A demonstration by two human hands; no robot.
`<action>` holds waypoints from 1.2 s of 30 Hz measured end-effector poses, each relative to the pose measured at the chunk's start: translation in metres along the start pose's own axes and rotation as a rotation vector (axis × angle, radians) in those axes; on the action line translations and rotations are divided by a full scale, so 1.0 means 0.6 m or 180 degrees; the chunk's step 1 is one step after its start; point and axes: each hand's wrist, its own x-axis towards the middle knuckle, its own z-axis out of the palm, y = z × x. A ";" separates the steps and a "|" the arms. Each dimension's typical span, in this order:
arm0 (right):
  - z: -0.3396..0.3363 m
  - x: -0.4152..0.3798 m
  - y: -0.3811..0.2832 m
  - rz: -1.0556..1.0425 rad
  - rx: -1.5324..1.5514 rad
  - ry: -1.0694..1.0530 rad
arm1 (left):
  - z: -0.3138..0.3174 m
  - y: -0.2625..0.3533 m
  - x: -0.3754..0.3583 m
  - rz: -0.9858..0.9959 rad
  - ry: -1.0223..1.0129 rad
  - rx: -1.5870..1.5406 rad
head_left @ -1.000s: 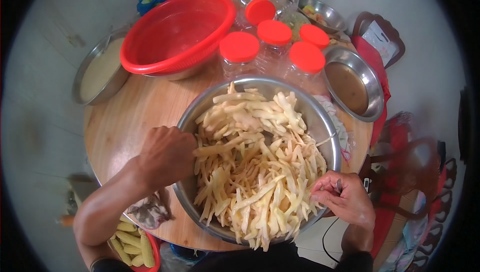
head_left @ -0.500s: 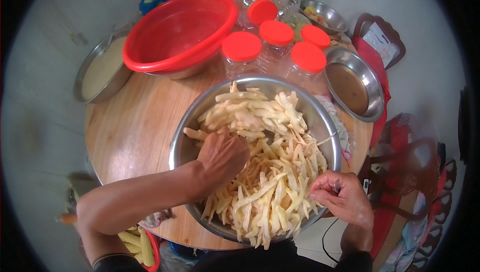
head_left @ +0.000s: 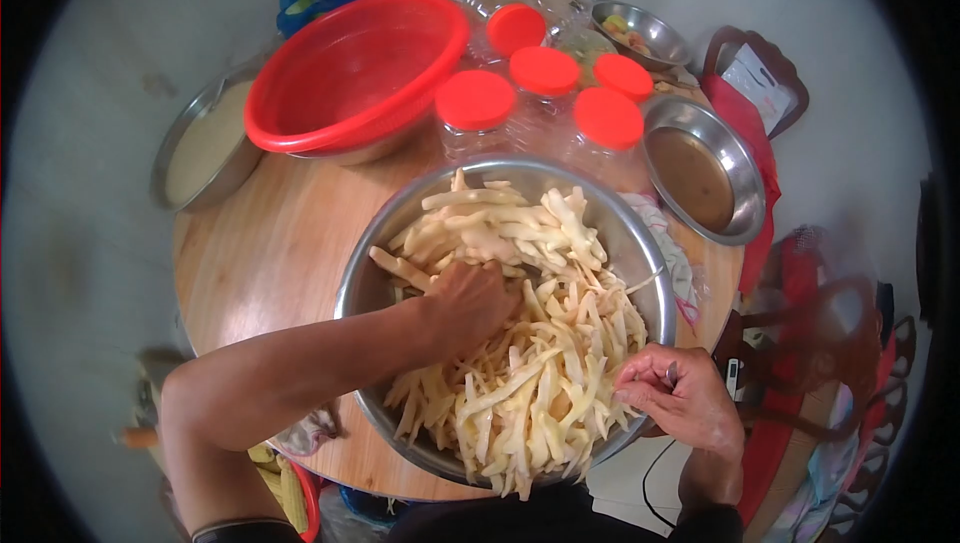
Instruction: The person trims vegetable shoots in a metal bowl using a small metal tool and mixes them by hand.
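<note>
A wide steel bowl (head_left: 652,233) holds a heap of pale yellow pieces that look like chicken feet (head_left: 535,383). Thicker, whole-looking ones lie on the far side, thinner strands on the near side. My left hand (head_left: 470,308) reaches down into the middle of the heap. Its fingers are bent downward and hidden, so what they grip does not show. At the bowl's right rim, my right hand (head_left: 685,398) is closed, thumb against fingers, around a small metal tool (head_left: 671,373), of which only a bit shows.
Behind the bowl stand a red plastic basin (head_left: 350,73) and several clear jars with red lids (head_left: 475,100). A pan of pale liquid (head_left: 205,143) is at left; a steel bowl of brown liquid (head_left: 690,178) at right. A crumpled cloth (head_left: 310,433) lies near the table's front edge.
My left hand has moved a little to the right and deeper into the heap. My right hand keeps nearly the same place. The camera view has shifted slightly.
</note>
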 end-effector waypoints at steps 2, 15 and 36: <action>-0.005 -0.002 0.002 0.0000 -0.0032 -0.0016 | 0.009 0.005 0.009 -0.0190 -0.0101 0.0190; -0.012 -0.014 0.011 0.0028 0.0166 0.0069 | 0.007 -0.026 -0.037 -0.0031 0.0189 0.0318; -0.003 -0.004 0.028 -0.0189 0.0300 0.0319 | -0.105 -0.039 -0.185 0.0097 0.0184 -0.1850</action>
